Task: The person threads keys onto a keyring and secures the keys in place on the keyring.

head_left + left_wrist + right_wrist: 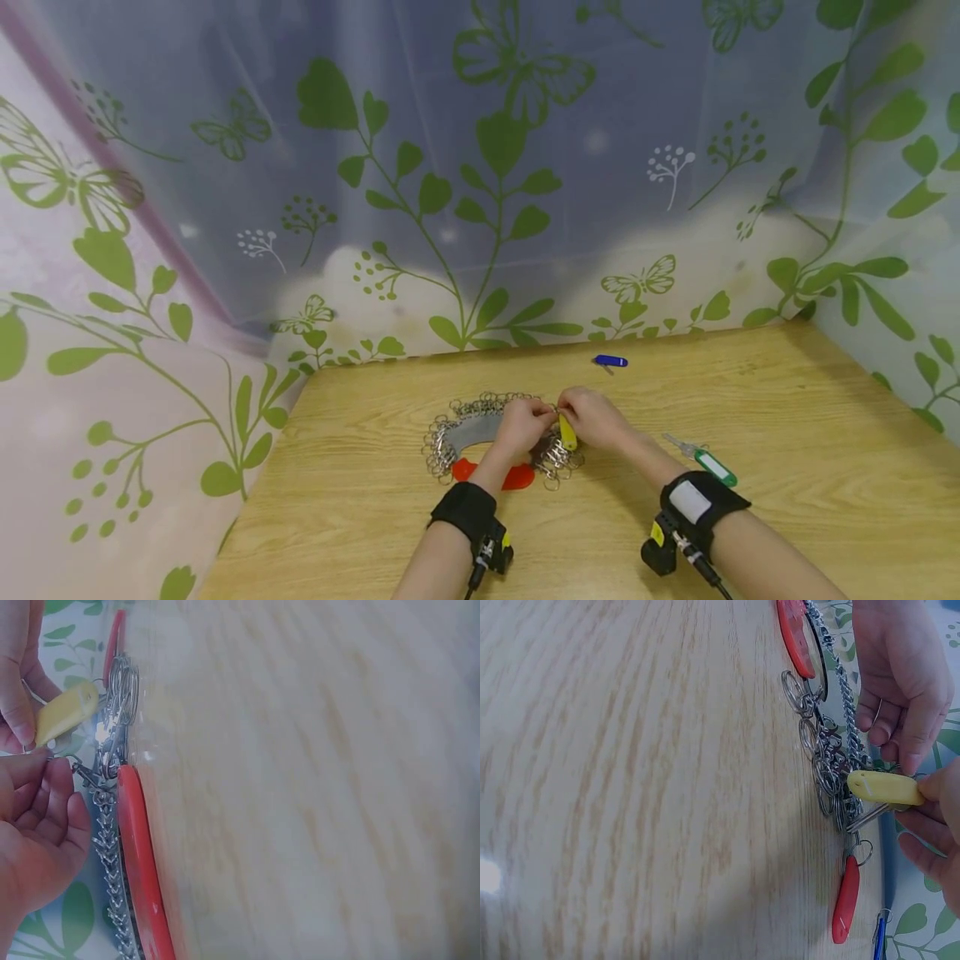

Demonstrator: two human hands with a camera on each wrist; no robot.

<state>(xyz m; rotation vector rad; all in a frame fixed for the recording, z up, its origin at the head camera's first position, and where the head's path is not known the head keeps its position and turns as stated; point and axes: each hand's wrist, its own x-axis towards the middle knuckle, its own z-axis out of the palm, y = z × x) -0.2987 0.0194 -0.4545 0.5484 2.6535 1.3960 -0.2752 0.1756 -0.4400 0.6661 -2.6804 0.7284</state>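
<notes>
A curved grey piece (474, 431) is fringed with several metal clasps and split rings (438, 450); a red part (517, 477) lies along its near side. My left hand (521, 425) reaches over it and pinches a small metal ring at its right end, seen in the left wrist view. Close beside it, my right hand (596, 418) pinches the ring end of a yellow key tag (885, 787). A metal key (868, 817) hangs by that tag. The fingertips of both hands nearly meet, and they partly hide the rings between them.
A blue key tag (611, 361) lies at the back of the wooden table (337, 500). Right of my right forearm is a green key tag (716, 468) with keys. The right wrist view shows a red key tag (846, 900). Patterned curtains (525, 250) stand behind the table.
</notes>
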